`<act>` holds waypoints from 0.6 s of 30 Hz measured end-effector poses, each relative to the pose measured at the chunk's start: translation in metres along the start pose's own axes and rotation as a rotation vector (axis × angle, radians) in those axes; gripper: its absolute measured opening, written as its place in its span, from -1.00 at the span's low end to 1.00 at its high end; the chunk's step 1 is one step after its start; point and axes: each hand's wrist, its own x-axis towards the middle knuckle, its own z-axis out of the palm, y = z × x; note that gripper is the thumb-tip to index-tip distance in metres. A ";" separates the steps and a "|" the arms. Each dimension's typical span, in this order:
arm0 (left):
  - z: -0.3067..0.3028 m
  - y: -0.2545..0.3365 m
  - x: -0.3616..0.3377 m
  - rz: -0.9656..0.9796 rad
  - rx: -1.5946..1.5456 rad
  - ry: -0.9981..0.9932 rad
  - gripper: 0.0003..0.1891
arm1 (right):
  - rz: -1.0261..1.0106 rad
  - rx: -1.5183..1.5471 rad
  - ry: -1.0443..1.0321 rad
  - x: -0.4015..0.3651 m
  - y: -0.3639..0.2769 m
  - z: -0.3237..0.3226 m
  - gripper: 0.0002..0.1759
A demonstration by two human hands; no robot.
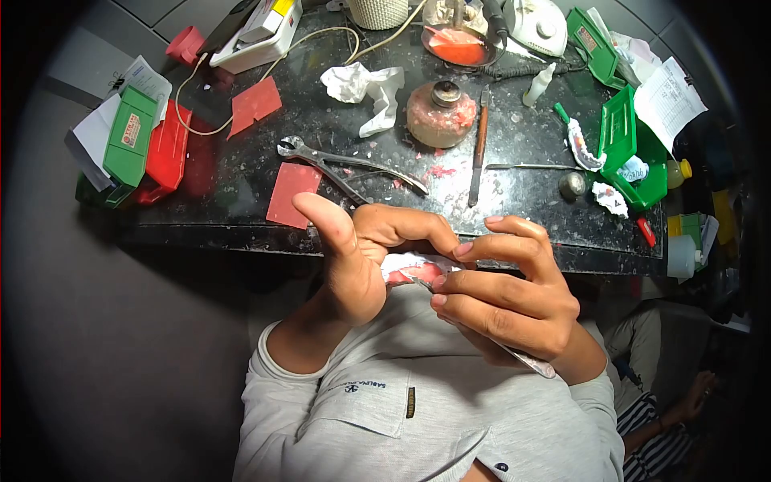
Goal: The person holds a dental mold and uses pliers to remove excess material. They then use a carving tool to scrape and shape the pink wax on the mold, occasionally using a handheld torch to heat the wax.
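My left hand [361, 257] holds a white plaster piece [407, 261] with pink wax [422, 274] on it, in front of my chest below the table edge. Its thumb is raised and its index finger curls behind the piece. My right hand [514, 293] pinches a thin tool [526, 359], whose handle comes out under the fingers at the lower right. The tool's pointed metal tip lies against the pink wax. Parts of the plaster piece are hidden behind the fingers of both hands.
On the dark table [321, 239] lie pliers [345, 169], pink wax sheets [294, 195], a knife [479, 153] and a round burner [442, 114]. Green boxes [634, 145] stand at right, a red box [170, 153] at left. Another person's hand [697, 398] shows at lower right.
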 end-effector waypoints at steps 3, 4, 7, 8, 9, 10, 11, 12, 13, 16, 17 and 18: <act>0.007 0.003 0.001 -0.015 0.021 0.054 0.42 | 0.041 -0.028 -0.025 -0.001 -0.002 -0.001 -0.75; 0.009 0.004 0.002 -0.026 0.046 0.095 0.38 | 0.042 -0.028 -0.025 -0.001 -0.002 -0.001 -0.75; 0.009 0.000 0.001 -0.014 0.034 0.101 0.37 | -0.001 -0.025 -0.026 0.000 0.000 -0.002 -0.81; 0.010 0.000 0.001 -0.013 0.034 0.100 0.37 | -0.002 -0.025 -0.027 0.000 0.000 -0.002 -0.81; 0.010 -0.001 0.001 -0.012 0.036 0.101 0.37 | -0.004 -0.025 -0.027 0.000 0.000 -0.002 -0.81; 0.010 -0.001 0.001 -0.010 0.037 0.102 0.36 | -0.004 -0.026 -0.026 0.000 0.000 -0.002 -0.81; 0.011 -0.001 0.001 -0.010 0.037 0.101 0.36 | -0.010 -0.022 -0.024 0.000 0.000 -0.002 -0.80; 0.013 -0.003 0.000 -0.004 0.038 0.115 0.36 | -0.018 -0.018 -0.022 0.000 0.001 -0.002 -0.80; 0.014 -0.003 -0.001 0.002 0.039 0.130 0.35 | -0.019 -0.018 -0.022 0.000 0.001 -0.002 -0.80; 0.011 0.000 -0.002 -0.013 0.112 0.110 0.35 | -0.027 -0.025 -0.019 0.000 0.000 -0.002 -0.78; 0.011 0.000 -0.002 -0.013 0.112 0.109 0.35 | -0.029 -0.026 -0.021 0.000 0.001 -0.002 -0.78; 0.010 0.000 -0.001 -0.040 0.082 0.113 0.36 | -0.031 -0.027 -0.024 0.000 0.001 -0.002 -0.77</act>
